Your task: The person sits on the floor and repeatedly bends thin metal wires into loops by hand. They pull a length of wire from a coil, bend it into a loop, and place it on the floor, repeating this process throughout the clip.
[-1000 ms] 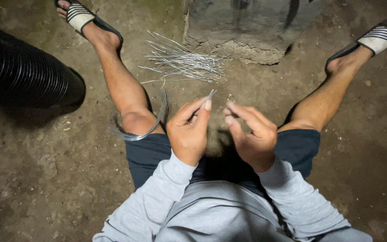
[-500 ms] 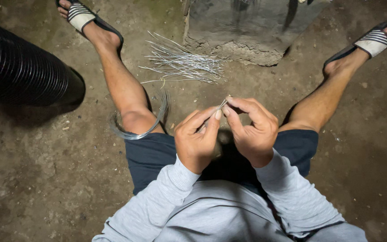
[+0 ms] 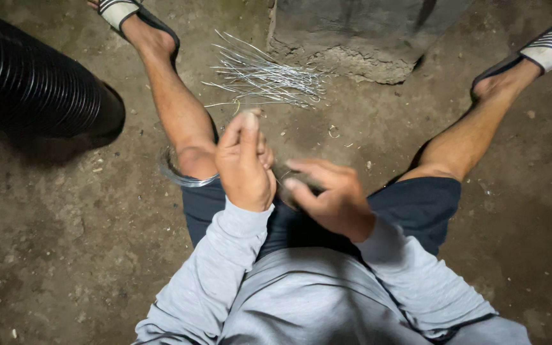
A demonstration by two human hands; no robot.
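Dirt floor (image 3: 65,243) with wire pile (image 3: 266,80), black pipe (image 3: 33,83), concrete block (image 3: 352,38)

A black corrugated pipe (image 3: 33,80) is lying on the dirt ground (image 3: 52,243) at left; a rough concrete block (image 3: 359,35) is sitting ahead.

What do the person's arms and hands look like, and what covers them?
Both arms wear long, loose, light grey sleeves ending at the wrists. The left hand and right hand are bare: no gloves, rings or watch visible.
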